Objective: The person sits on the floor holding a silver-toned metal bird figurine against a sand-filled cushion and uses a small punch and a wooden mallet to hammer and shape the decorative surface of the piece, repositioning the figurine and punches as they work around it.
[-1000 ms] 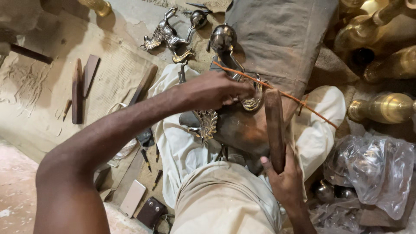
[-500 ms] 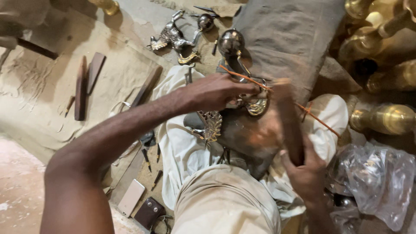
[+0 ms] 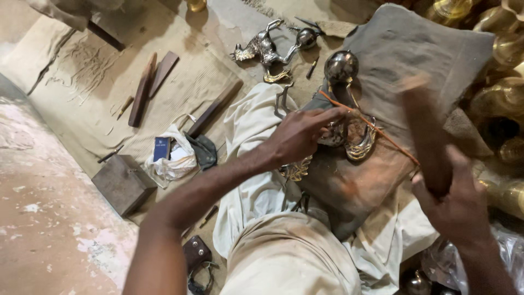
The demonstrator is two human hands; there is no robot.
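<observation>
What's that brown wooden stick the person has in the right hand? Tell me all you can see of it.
The wooden stick is a thick, dark brown bar, apparently plain wood. The right hand grips its lower end, fingers wrapped around it, so it stands nearly upright, leaning slightly left. It is raised above the grey cloth pad and touches nothing else. Its upper end is smeared by motion blur, so its exact shape there cannot be told. A thin orange rod runs close to it.

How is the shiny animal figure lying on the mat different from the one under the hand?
The animal figure on the mat lies free, untouched and in full view. The metal piece on the grey cushion is pinned by the left hand, mostly hidden and looks brassier. Both are shiny metal castings.
</observation>
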